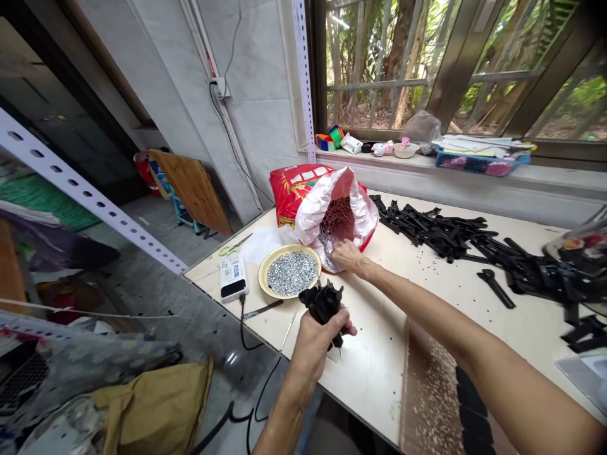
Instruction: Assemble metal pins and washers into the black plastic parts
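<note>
My left hand (pixel 318 333) is closed round a bundle of black plastic clips (pixel 324 302), held upright over the near edge of the pale table (pixel 379 354). My right hand (pixel 346 255) reaches to the mouth of a red bag with a silvery lining (pixel 327 205), its fingers curled down at the wire parts (pixel 336 221) inside. What those fingers hold is hidden. A yellow plate (pixel 290 273) of small silver screws sits just left of the right hand.
A long heap of black plastic pieces (pixel 474 243) lies across the table's far and right side. A white power bank (pixel 232 277) with a cable, scissors (pixel 233 248) and a thin tool lie left of the plate. The windowsill (pixel 417 158) holds small items. Bags clutter the floor at left.
</note>
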Motion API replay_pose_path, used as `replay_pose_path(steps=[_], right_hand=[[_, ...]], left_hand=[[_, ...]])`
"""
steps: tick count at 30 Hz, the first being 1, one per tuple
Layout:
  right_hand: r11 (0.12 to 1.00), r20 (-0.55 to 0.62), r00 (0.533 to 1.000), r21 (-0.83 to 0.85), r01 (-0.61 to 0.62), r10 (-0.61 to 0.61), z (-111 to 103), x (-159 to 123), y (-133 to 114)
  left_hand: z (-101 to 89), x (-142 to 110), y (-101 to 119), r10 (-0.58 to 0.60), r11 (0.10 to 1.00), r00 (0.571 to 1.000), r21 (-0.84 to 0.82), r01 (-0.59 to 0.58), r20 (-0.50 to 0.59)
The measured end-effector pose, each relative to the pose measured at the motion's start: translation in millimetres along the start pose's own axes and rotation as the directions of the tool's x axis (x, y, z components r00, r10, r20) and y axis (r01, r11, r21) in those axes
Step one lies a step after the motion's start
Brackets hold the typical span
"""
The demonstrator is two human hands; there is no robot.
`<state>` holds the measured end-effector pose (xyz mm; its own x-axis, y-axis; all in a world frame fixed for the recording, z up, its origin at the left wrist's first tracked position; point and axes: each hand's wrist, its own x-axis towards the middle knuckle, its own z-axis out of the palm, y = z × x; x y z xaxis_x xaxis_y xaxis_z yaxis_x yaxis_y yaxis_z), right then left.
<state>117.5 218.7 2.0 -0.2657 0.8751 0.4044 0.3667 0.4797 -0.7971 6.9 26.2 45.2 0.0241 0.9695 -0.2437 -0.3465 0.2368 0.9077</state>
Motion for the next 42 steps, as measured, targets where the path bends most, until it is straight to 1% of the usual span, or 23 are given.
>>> replay_pose_path(steps=[2, 4, 6, 8, 10, 11, 13, 15, 17, 19, 22, 24, 27, 31, 34, 42], right_hand=[[0.998, 0.008, 1.0, -0.059, 0.015, -0.015, -5.6, 1.3, -4.0], [0.991, 0.004, 1.0, -0.127, 0.031, -0.031, -17.8, 1.8, -14.5], [0.987, -0.066, 0.996, -0.154, 0.043, -0.053, -33.9, -2.8, -34.0], [0.993, -0.189, 0.977, -0.087, 0.08, -0.096, -50.8, -15.7, -62.2], [0.989, -0.278, 0.953, 0.058, 0.138, -0.117, -65.3, -36.4, -94.6], [0.979, -0.282, 0.952, 0.132, 0.156, -0.114, -70.8, -48.1, -109.9], [0.96, -0.247, 0.963, 0.226, 0.163, -0.105, -77.9, -70.2, -134.2], [0.955, -0.202, 0.974, 0.252, 0.156, -0.106, -80.4, -85.9, -146.5], [0.962, -0.163, 0.979, 0.221, 0.159, -0.125, -80.3, -93.6, -148.2], [0.974, -0.124, 0.98, 0.149, 0.171, -0.153, -80.1, -95.2, -145.0], [0.978, -0.091, 0.976, 0.053, 0.203, -0.197, -82.3, -94.5, -142.0], [0.973, -0.073, 0.971, 0.023, 0.23, -0.227, -84.9, -95.1, -142.8], [0.968, -0.051, 0.967, 0.01, 0.252, -0.251, -88.0, -97.9, -144.4], [0.976, -0.05, 0.975, 0.034, 0.217, -0.215, -88.7, -102.1, -143.4], [0.978, -0.068, 0.977, 0.037, 0.206, -0.203, -88.7, -105.2, -143.6], [0.97, -0.02, 0.97, 0.015, 0.243, -0.243, -85.5, -112.2, -144.8]], left_hand=[[-2.2, 0.0, 0.7, 0.001, 0.999, 0.999, 0.049, 0.001, -0.035], [-4.5, 1.7, -0.1, 0.049, 0.984, 0.994, 0.176, -0.031, -0.1], [-7.3, 5.4, -1.7, 0.107, 0.943, 0.981, 0.329, -0.049, -0.161], [-10.3, 10.7, -4.8, 0.178, 0.895, 0.965, 0.439, -0.078, -0.191], [-12.8, 16.3, -9.5, 0.254, 0.852, 0.948, 0.507, -0.127, -0.19], [-13.5, 18.7, -12.1, 0.283, 0.832, 0.941, 0.536, -0.142, -0.188], [-13.5, 22.0, -16.3, 0.313, 0.8, 0.931, 0.58, -0.153, -0.186], [-11.3, 22.4, -17.9, 0.321, 0.783, 0.932, 0.6, -0.163, -0.166], [-7.6, 20.2, -16.5, 0.34, 0.768, 0.932, 0.61, -0.197, -0.127], [-4.1, 16.7, -13.7, 0.351, 0.752, 0.93, 0.624, -0.214, -0.105], [-1.5, 12.4, -11.2, 0.356, 0.736, 0.928, 0.645, -0.205, -0.111], [-1.5, 11.2, -11.4, 0.369, 0.728, 0.922, 0.654, -0.207, -0.119], [-1.8, 10.6, -13.5, 0.385, 0.722, 0.915, 0.656, -0.219, -0.118], [-0.2, 9.4, -15.5, 0.369, 0.735, 0.924, 0.64, -0.224, -0.102], [1.6, 7.1, -15.2, 0.373, 0.728, 0.924, 0.645, -0.234, -0.087], [4.7, 0.9, -12.2, 0.371, 0.74, 0.925, 0.629, -0.241, -0.082]])
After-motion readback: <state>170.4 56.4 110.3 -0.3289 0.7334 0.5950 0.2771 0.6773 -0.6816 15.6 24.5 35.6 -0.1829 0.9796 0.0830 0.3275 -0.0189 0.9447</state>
